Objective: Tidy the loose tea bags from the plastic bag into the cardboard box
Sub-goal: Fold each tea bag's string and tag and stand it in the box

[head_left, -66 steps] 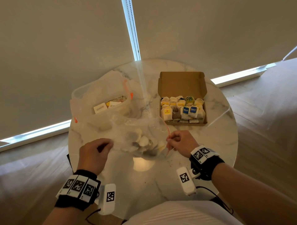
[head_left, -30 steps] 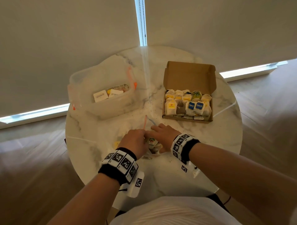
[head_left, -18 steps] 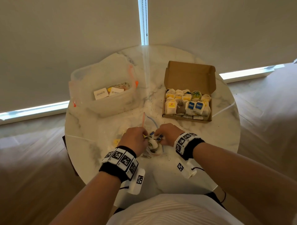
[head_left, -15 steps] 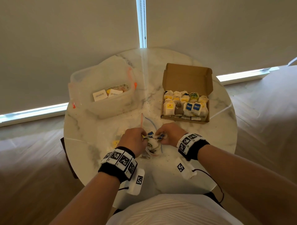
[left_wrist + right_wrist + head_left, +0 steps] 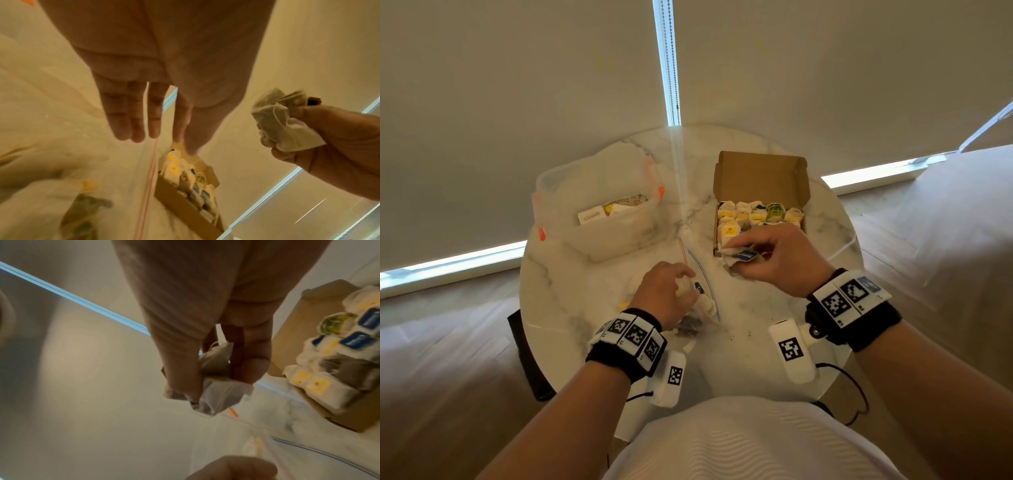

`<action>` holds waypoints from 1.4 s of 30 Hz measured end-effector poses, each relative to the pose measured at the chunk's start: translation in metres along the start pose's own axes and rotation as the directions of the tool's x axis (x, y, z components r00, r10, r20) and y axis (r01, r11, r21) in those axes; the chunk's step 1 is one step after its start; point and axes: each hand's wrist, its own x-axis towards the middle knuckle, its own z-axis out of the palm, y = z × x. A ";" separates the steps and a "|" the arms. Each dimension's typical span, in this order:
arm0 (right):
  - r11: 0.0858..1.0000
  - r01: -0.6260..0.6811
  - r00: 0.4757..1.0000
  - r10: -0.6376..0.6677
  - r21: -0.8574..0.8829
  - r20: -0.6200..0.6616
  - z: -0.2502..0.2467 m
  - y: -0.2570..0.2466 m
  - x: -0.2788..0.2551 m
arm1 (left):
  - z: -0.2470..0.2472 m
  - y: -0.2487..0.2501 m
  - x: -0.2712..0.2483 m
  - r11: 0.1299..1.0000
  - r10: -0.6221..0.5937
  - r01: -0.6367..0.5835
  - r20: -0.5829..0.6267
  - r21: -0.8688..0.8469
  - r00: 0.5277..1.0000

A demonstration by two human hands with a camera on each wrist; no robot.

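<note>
The clear plastic bag [image 5: 613,287] lies flat on the table with its red zip edge [image 5: 148,178] facing the cardboard box [image 5: 760,178]. A few loose tea bags [image 5: 703,303] remain inside it. My left hand [image 5: 681,284] is over the bag's mouth, fingers [image 5: 133,126] straight and holding nothing. My right hand [image 5: 743,253] pinches a small bunch of tea bags [image 5: 218,395], one with a blue tag, just above the box's front left corner. The open box [image 5: 308,340] holds rows of tea bags with yellow and blue tags.
A clear plastic container [image 5: 599,233] with paper packets stands at the table's back left. The round marble table [image 5: 756,315] has tea crumbs scattered between bag and box. Window blinds hang close behind the table.
My right hand has drawn a bunch of tea bags out of the plastic bag and carried it up and right to the box. The left hand stays at the bag.
</note>
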 end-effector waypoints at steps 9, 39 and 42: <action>0.910 0.275 0.960 -0.277 -0.310 0.038 0.013 -0.035 0.012 | -0.037 0.066 -0.016 0.275 0.143 0.288 0.335 -0.918 0.931; 0.989 0.040 0.999 -0.036 -0.144 0.025 0.010 -0.039 0.028 | -0.057 0.051 -0.016 0.184 0.181 0.286 0.318 -0.941 0.931; 0.985 0.081 0.995 -0.071 -0.150 0.069 0.007 -0.038 0.026 | -0.059 0.048 -0.018 0.130 0.201 0.296 0.317 -0.946 0.927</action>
